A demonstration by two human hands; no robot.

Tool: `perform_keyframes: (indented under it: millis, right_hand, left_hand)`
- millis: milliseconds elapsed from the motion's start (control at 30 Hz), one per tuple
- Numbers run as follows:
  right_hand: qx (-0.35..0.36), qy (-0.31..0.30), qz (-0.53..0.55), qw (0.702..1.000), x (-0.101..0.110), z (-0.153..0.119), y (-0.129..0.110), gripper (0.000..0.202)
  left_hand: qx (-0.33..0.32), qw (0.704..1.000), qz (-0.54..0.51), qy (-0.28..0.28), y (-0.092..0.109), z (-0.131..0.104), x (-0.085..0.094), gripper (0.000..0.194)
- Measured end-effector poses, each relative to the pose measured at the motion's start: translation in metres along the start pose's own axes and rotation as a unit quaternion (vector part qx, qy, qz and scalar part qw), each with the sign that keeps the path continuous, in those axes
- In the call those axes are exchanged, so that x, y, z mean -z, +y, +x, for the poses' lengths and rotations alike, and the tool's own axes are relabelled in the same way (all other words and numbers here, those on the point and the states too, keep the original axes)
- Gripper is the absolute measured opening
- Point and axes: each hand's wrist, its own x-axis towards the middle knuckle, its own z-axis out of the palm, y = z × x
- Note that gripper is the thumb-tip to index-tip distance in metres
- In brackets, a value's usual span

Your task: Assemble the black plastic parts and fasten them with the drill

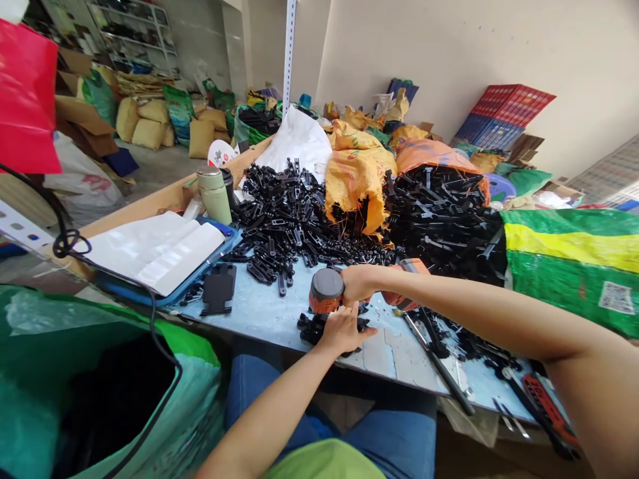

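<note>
My right hand (pixel 358 285) is wrapped round the handle of a cordless drill (pixel 327 287) with a grey round back end and orange body. The drill points down over a black plastic part (pixel 310 328) near the table's front edge. My left hand (pixel 343 330) holds that part down against the table, its thumb stretched out to the right. The drill's tip and most of the part are hidden behind the hands. Just behind the hands spreads a large heap of black plastic pieces (pixel 294 223).
A flat black plate (pixel 218 290) and a blue tray (pixel 172 286) with white paper lie left, beside a green flask (pixel 214 194). An open green sack (pixel 194 352) stands at front left. On the right are a long metal rod (pixel 439 364) and a red-black tool (pixel 549 409).
</note>
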Motion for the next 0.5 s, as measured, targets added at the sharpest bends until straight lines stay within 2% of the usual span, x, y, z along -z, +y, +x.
perform_keyframes:
  millis: [133, 300, 500]
  right_hand:
    - [0.004, 0.001, -0.016, 1.000, -0.009, -0.001, -0.009, 0.029]
    - [-0.011, 0.035, -0.043, 0.998, -0.009, -0.014, -0.019, 0.032]
    - [-0.006, 0.020, 0.057, 0.998, -0.006, -0.026, -0.035, 0.020]
  left_hand:
    - [0.015, 1.000, -0.017, -0.006, 0.001, -0.002, 0.000, 0.084]
    - [0.027, 0.999, -0.021, -0.009, 0.000, -0.005, -0.001, 0.082]
    - [0.034, 0.998, -0.034, -0.026, 0.000, -0.005, 0.001, 0.079]
